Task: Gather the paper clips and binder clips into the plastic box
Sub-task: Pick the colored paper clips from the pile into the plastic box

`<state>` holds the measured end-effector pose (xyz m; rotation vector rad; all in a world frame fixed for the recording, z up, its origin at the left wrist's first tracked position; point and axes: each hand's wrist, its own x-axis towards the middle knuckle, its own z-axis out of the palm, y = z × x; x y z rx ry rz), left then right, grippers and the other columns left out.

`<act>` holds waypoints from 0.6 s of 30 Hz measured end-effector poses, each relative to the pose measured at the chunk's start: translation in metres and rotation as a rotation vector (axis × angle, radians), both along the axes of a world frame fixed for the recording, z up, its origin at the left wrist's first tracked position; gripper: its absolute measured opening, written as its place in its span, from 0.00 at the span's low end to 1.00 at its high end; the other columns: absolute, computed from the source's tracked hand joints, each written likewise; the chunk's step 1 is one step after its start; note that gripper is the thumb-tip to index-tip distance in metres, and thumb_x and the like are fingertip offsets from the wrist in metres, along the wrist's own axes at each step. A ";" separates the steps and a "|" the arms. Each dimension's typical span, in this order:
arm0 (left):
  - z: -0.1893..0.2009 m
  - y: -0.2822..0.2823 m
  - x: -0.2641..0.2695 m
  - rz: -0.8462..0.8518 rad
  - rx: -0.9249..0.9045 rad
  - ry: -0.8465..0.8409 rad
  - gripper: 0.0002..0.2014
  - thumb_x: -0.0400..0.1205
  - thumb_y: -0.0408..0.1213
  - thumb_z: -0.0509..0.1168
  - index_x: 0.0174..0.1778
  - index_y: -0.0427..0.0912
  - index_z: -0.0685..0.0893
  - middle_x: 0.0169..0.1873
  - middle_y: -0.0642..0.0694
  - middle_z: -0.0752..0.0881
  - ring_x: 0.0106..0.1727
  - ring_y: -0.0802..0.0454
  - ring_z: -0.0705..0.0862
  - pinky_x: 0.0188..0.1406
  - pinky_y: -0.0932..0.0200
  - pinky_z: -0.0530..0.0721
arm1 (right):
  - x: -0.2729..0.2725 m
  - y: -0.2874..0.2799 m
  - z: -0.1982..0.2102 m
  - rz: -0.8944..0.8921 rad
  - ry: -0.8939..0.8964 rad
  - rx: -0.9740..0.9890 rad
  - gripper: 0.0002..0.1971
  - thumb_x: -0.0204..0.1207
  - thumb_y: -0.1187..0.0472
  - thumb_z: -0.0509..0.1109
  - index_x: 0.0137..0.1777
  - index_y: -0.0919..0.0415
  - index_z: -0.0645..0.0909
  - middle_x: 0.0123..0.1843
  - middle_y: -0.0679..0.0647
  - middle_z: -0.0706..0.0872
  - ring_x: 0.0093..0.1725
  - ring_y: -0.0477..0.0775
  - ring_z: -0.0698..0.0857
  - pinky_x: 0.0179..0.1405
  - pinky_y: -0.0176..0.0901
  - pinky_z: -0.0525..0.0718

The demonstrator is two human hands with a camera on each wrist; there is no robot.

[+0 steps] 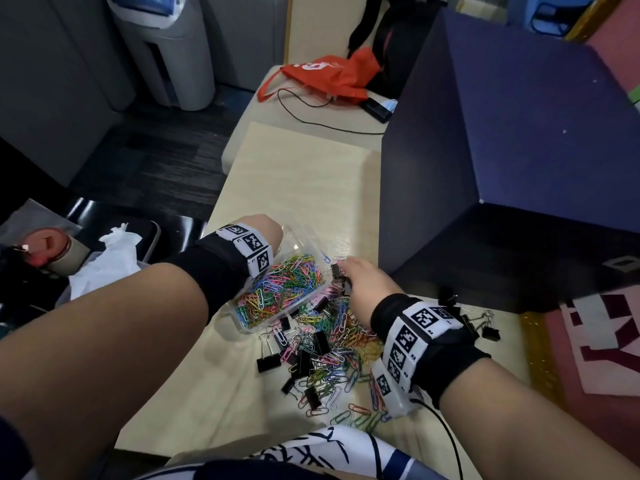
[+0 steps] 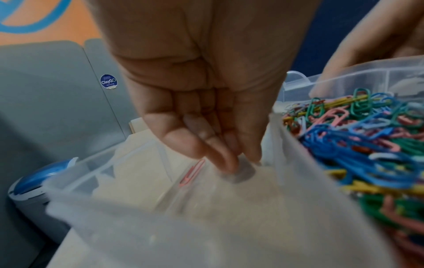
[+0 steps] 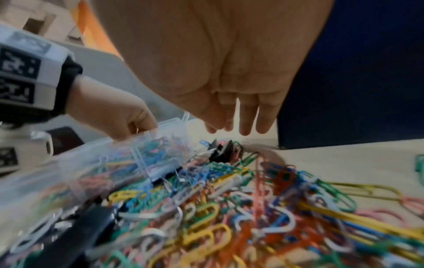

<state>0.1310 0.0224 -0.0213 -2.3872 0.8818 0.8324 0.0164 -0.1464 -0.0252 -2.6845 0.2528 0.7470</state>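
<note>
My left hand (image 1: 265,232) grips the far rim of the clear plastic box (image 1: 244,325) and holds it tilted on the table; its fingers (image 2: 229,159) press on the clear plastic. Coloured paper clips (image 1: 280,289) fill the box (image 2: 344,76). A loose pile of paper clips (image 1: 334,337) mixed with black binder clips (image 1: 270,363) lies beside the box. My right hand (image 1: 358,282) hovers over the pile's far end. Its fingers (image 3: 245,119) hang straight just above two black binder clips (image 3: 221,150), holding nothing. In the right wrist view, the left hand (image 3: 123,117) curls over the box (image 3: 146,145).
A big dark blue block (image 1: 519,150) stands close on the right of the pale table (image 1: 294,174). More binder clips (image 1: 486,329) lie beside my right wrist. An orange bag (image 1: 329,76), a black cable (image 1: 311,116) and a dark device (image 1: 375,110) lie far back. White tissue (image 1: 110,258) rests left, off the table.
</note>
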 end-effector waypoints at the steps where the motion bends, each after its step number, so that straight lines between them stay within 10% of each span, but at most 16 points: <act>1: 0.000 -0.001 0.003 -0.008 -0.040 -0.015 0.05 0.84 0.36 0.57 0.52 0.43 0.77 0.48 0.43 0.76 0.32 0.56 0.74 0.30 0.63 0.75 | -0.002 -0.001 -0.002 0.052 0.030 -0.003 0.35 0.75 0.76 0.56 0.82 0.55 0.60 0.84 0.52 0.58 0.80 0.60 0.65 0.78 0.47 0.63; 6: -0.007 0.002 0.002 0.141 -0.103 -0.012 0.04 0.80 0.30 0.61 0.49 0.36 0.74 0.37 0.43 0.79 0.35 0.44 0.78 0.32 0.59 0.76 | -0.014 -0.003 -0.010 0.045 0.087 -0.081 0.33 0.73 0.72 0.56 0.80 0.56 0.63 0.82 0.52 0.61 0.77 0.62 0.66 0.76 0.54 0.68; 11: -0.010 -0.003 0.000 0.156 -0.249 -0.037 0.14 0.78 0.27 0.62 0.58 0.42 0.75 0.48 0.40 0.82 0.46 0.41 0.82 0.45 0.53 0.83 | -0.022 -0.002 -0.008 -0.024 0.064 -0.127 0.27 0.73 0.72 0.55 0.73 0.59 0.70 0.72 0.55 0.68 0.69 0.61 0.71 0.68 0.53 0.74; 18: -0.012 -0.004 0.006 0.168 0.004 0.063 0.09 0.80 0.36 0.64 0.52 0.40 0.86 0.54 0.41 0.86 0.51 0.38 0.86 0.34 0.62 0.80 | -0.014 -0.006 -0.007 0.125 0.009 -0.020 0.36 0.73 0.76 0.56 0.83 0.59 0.56 0.86 0.48 0.49 0.83 0.57 0.58 0.79 0.47 0.61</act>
